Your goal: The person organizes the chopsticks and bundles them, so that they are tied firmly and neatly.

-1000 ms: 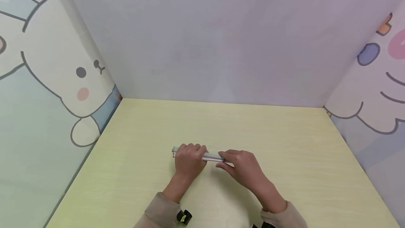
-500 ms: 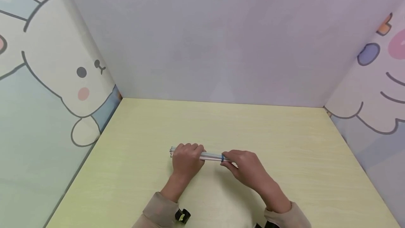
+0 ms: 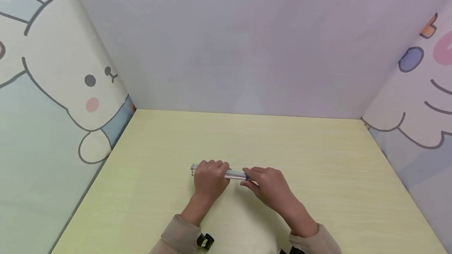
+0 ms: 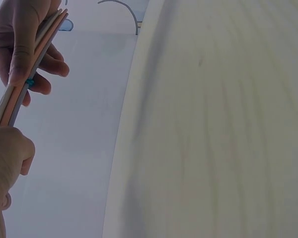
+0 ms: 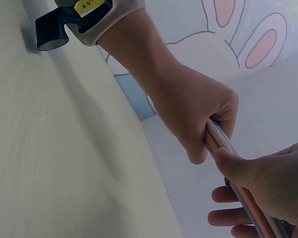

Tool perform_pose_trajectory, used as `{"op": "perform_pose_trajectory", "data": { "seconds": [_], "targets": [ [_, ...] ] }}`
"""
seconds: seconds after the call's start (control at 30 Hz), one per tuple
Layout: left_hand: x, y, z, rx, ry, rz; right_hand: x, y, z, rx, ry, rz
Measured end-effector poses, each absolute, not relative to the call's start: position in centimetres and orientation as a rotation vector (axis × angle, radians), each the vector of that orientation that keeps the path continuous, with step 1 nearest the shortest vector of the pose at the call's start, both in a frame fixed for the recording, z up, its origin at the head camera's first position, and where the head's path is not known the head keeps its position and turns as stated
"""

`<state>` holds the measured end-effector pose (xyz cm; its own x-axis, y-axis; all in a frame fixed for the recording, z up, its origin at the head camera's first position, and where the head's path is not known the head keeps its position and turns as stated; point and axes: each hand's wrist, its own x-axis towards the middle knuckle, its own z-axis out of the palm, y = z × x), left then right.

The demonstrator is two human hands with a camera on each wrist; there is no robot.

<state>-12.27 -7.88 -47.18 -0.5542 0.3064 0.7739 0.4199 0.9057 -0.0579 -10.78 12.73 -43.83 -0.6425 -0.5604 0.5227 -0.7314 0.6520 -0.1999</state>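
Note:
A bundle of several slim pencils (image 3: 236, 174), pale and pinkish, is held level above the table between my hands. My left hand (image 3: 210, 179) grips it near the left end, fingers wrapped round, and the ends poke out past the fist. My right hand (image 3: 271, 185) has its thumb and fingers on the right part. A blue band (image 4: 30, 82) goes round the pencils right at the right fingertips. In the left wrist view, the pointed tips (image 4: 64, 14) stick out beyond the right hand. The palm hides part of the bundle in the right wrist view.
The pale yellow table (image 3: 303, 144) lies under both hands. A plain lilac-grey panel (image 3: 247, 50) rises at its back edge, and cartoon-printed panels (image 3: 53, 101) flank it. Black wrist mounts (image 3: 205, 241) sit at the beige sleeves.
My right hand slid slightly right, exposing more of the blue band, then came back left. The left hand shifted a little left and back, keeping its grip on the pencils.

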Motion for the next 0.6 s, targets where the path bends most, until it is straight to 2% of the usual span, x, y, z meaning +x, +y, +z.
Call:
{"op": "perform_pose_trajectory", "data": {
  "seconds": [0.6],
  "targets": [
    [-12.2,-8.4,-47.2,-0.5,-2.24,-0.156,-10.8,13.6,-43.5,1.017,-2.54,0.697]
  ]
}}
